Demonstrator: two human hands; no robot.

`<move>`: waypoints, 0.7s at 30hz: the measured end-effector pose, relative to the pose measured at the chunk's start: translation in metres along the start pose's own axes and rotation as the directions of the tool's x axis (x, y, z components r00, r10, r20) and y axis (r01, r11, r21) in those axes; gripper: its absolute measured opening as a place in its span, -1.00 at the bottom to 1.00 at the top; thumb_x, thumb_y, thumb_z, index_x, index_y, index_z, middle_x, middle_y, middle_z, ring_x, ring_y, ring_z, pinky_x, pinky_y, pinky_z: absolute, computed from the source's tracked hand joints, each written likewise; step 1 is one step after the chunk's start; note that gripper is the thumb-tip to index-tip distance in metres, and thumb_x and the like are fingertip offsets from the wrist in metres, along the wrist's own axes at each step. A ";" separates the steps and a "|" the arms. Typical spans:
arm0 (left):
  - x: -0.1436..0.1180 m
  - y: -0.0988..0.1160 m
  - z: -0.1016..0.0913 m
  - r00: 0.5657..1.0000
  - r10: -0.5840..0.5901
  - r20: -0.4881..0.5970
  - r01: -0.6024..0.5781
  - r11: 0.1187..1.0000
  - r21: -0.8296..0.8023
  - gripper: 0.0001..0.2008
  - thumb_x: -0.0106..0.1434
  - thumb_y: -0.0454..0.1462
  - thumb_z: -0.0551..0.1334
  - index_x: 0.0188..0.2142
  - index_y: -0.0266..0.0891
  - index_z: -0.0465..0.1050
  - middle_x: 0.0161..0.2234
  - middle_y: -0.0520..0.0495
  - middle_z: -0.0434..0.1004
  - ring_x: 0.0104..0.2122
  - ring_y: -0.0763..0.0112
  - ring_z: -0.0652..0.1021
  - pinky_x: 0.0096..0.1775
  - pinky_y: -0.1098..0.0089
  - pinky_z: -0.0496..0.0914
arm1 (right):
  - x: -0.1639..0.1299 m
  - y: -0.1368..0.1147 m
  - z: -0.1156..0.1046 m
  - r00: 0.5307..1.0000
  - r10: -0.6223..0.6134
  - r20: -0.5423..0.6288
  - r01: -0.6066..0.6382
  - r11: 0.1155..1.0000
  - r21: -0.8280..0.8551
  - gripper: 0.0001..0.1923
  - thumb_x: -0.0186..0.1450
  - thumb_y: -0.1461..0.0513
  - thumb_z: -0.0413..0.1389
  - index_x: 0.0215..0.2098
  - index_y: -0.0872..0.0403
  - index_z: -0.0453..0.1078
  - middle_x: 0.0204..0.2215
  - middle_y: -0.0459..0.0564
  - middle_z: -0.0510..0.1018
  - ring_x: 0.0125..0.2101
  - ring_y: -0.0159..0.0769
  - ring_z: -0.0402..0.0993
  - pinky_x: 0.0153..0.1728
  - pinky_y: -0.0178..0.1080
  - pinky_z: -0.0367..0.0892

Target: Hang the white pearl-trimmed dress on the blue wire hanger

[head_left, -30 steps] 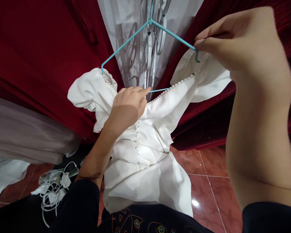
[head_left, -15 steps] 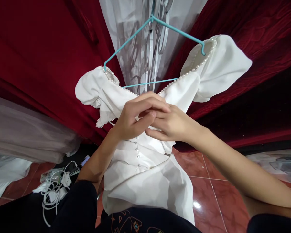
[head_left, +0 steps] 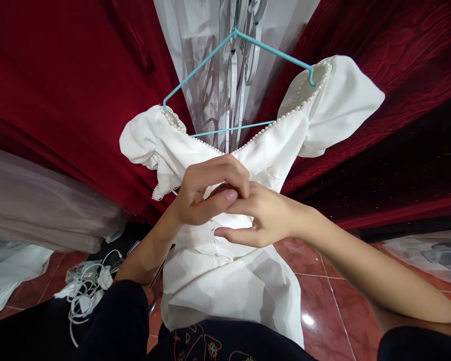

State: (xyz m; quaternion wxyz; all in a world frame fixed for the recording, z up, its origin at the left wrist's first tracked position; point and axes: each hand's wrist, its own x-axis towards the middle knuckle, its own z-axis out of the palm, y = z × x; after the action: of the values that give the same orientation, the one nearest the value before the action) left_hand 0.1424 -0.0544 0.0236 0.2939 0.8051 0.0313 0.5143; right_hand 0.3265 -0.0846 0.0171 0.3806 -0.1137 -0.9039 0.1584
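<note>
A white dress (head_left: 233,288) with puffed sleeves hangs before me on a light-blue hanger (head_left: 274,51). Pearl-like beads (head_left: 261,133) trim its neckline, and small round buttons (head_left: 215,241) run down the front. Both my hands meet in front of the bodice. My left hand (head_left: 206,188) curls its fingers over the fingers of my right hand (head_left: 268,213). The right thumb is stretched out to the left, apart from the fingers, which are partly hidden behind the left hand. No object shows in either hand. Whether the hands touch the cloth, I cannot tell.
Dark red curtains (head_left: 75,85) hang on both sides. White cables and a plug (head_left: 84,301) lie on a black surface at lower left, with a phone partly behind my left forearm. Pale sheer fabric (head_left: 41,200) hangs at left. Reddish tiles (head_left: 323,296) cover the floor.
My left hand has shifted slightly left and its fingers have curled more. My right hand has dropped a little, and its thumb now stands farther from the fingers.
</note>
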 end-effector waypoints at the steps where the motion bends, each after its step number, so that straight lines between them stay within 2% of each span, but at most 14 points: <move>1: -0.003 -0.002 -0.003 1.000 -0.015 -0.013 0.015 1.000 -0.010 -0.79 0.55 -0.22 0.24 -0.25 -0.18 0.57 -0.31 -0.09 0.62 -0.30 0.31 0.64 -0.23 0.30 0.57 | 0.000 0.000 -0.002 1.000 0.012 0.014 -0.013 0.999 0.043 -0.77 0.47 0.16 0.22 0.01 0.09 0.59 -0.10 0.01 0.74 -0.06 -0.33 0.68 0.02 -0.25 0.57; 5: -0.017 -0.007 -0.015 0.996 -0.086 -0.014 0.084 0.993 -0.078 -0.75 0.53 -0.26 0.29 -0.33 -0.23 0.54 -0.35 -0.09 0.60 -0.34 0.36 0.61 -0.24 0.35 0.55 | -0.001 0.002 -0.004 0.998 0.050 0.027 -0.053 0.990 0.131 -0.79 0.46 0.18 0.23 0.00 0.10 0.60 -0.13 0.03 0.75 -0.08 -0.33 0.68 0.06 -0.23 0.58; 10: -0.017 -0.006 -0.014 0.994 -0.111 0.000 0.110 0.985 -0.133 -0.79 0.56 -0.19 0.27 -0.18 -0.23 0.63 -0.20 -0.18 0.65 -0.17 0.24 0.66 -0.09 0.27 0.58 | 0.004 0.002 0.004 0.996 0.087 0.030 -0.091 0.985 0.149 -0.78 0.43 0.16 0.26 -0.03 0.10 0.62 -0.10 0.02 0.75 -0.05 -0.31 0.70 0.06 -0.25 0.59; 12: -0.017 -0.008 -0.014 0.996 -0.082 -0.027 0.078 0.989 -0.129 -0.74 0.58 -0.19 0.24 -0.24 -0.23 0.62 -0.24 -0.17 0.65 -0.21 0.26 0.66 -0.12 0.28 0.57 | 0.006 0.003 0.006 0.997 0.075 0.032 -0.080 0.980 0.183 -0.80 0.43 0.18 0.26 -0.04 0.11 0.62 -0.14 0.00 0.75 -0.07 -0.34 0.71 0.06 -0.28 0.58; 15: -0.021 -0.010 -0.022 0.995 -0.075 -0.061 0.069 0.993 -0.100 -0.60 0.60 -0.19 0.19 -0.40 -0.23 0.54 -0.33 -0.12 0.63 -0.34 0.33 0.63 -0.29 0.34 0.52 | 0.007 0.007 0.003 0.998 0.067 0.002 -0.066 0.976 0.209 -0.83 0.43 0.22 0.27 -0.06 0.12 0.62 -0.16 0.01 0.75 -0.10 -0.37 0.70 0.08 -0.28 0.57; 18: -0.024 -0.009 -0.037 0.990 -0.121 -0.079 0.123 0.992 0.020 -0.55 0.62 -0.17 0.21 -0.45 -0.22 0.50 -0.34 -0.08 0.67 -0.40 0.37 0.63 -0.35 0.34 0.50 | 0.006 0.013 -0.006 0.994 0.073 -0.079 -0.060 0.986 0.157 -0.86 0.43 0.25 0.26 -0.05 0.09 0.60 -0.12 0.03 0.75 -0.07 -0.33 0.70 0.06 -0.23 0.58; 21: -0.020 -0.006 -0.055 0.969 -0.095 -0.228 0.146 0.965 0.217 -0.60 0.64 -0.08 0.20 -0.33 -0.16 0.58 -0.22 -0.05 0.71 -0.24 0.30 0.68 -0.15 0.20 0.58 | 0.008 0.021 -0.019 0.985 0.075 -0.158 -0.081 0.996 -0.034 -0.85 0.46 0.25 0.19 -0.05 0.04 0.58 -0.10 0.02 0.74 0.00 -0.24 0.69 0.11 -0.12 0.55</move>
State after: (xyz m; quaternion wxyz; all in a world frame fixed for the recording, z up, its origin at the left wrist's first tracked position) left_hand 0.0881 -0.0319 0.0208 0.2233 0.7700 0.1720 0.5723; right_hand 0.3371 -0.0585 0.0267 0.4418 -0.1687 -0.8690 0.1455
